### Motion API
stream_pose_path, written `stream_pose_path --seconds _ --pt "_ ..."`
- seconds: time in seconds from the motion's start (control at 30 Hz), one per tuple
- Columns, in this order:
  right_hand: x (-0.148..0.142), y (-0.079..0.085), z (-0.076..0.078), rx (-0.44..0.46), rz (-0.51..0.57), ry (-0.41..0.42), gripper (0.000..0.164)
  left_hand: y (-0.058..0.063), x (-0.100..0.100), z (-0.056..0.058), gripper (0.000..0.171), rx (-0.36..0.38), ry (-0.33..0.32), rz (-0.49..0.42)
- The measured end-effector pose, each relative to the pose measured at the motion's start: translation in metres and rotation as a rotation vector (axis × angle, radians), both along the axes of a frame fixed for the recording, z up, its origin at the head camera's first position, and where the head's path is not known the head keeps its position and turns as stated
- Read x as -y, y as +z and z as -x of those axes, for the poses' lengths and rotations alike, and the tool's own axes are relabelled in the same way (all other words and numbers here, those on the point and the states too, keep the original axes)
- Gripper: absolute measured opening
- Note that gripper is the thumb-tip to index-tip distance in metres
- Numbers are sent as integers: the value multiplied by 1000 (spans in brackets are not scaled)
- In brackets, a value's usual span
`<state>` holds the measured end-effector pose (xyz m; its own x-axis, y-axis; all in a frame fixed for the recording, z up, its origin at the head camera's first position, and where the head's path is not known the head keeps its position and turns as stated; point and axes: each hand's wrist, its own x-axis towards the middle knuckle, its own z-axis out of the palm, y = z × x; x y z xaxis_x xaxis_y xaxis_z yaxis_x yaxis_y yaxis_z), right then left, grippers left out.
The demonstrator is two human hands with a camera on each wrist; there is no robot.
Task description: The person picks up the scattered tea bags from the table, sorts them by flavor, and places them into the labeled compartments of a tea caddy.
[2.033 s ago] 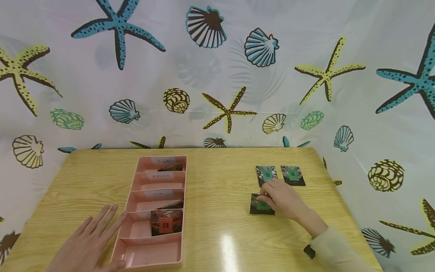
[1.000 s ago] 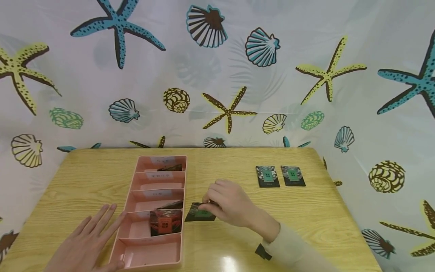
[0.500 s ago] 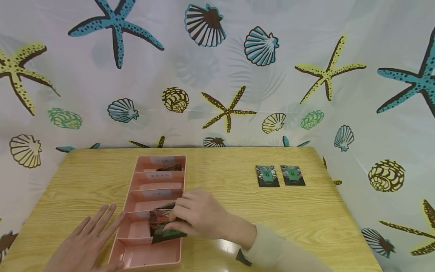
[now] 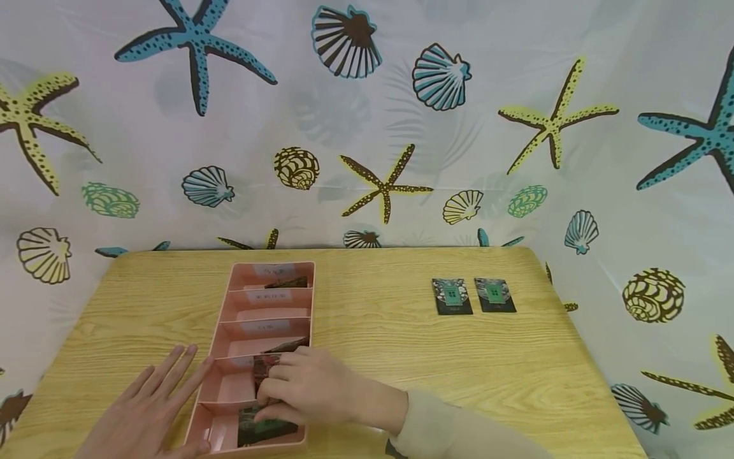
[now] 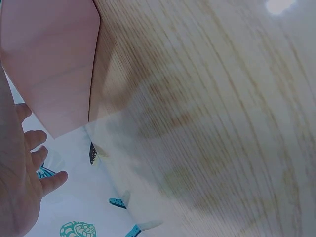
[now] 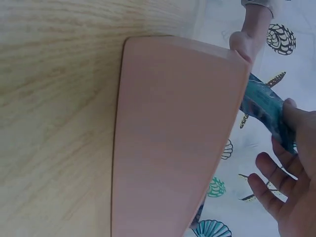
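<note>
A pink tray split into several compartments stands left of the table's middle. My right hand pinches a dark packet with a green label in the tray's nearest compartment. In the right wrist view that packet slants over the tray's rim, with thumb and fingers at its end. Partly hidden behind the right hand, a red-labelled packet lies one compartment farther back. My left hand lies with its fingers spread and straight along the tray's left side, fingertips at the rim.
Dark packets also lie in the third compartment from the front and the farthest one. Two green-labelled packets, a left one and a right one, rest at the table's back right. A shell-patterned curtain hangs behind the table.
My right hand has picked up the green-labelled packet from the right of the table and carried it left into the tray's nearest compartment. The left hand has stayed in place.
</note>
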<state>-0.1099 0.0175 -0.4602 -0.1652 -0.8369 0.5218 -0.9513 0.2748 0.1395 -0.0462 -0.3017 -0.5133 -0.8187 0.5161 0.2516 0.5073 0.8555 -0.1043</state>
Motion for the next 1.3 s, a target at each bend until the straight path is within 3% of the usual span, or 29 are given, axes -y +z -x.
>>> stream_pose_path --seconds 0.27,0.53,0.73,0.93,1.3 --pt "2 -11 -6 92 -156 -9 26 0 -1 0 125 10 9 7" --pt "3 -15 -10 91 -293 -45 28 -1 -1 0 122 59 40 12" --pt "-7 -12 -7 127 -292 -33 28 -1 -1 0 121 51 38 14" --pt "-32 -5 4 152 -312 -79 40 -2 -1 0 121 40 36 22" --pt "-88 -5 30 131 -197 -141 55 0 -2 -1 120 66 51 22"
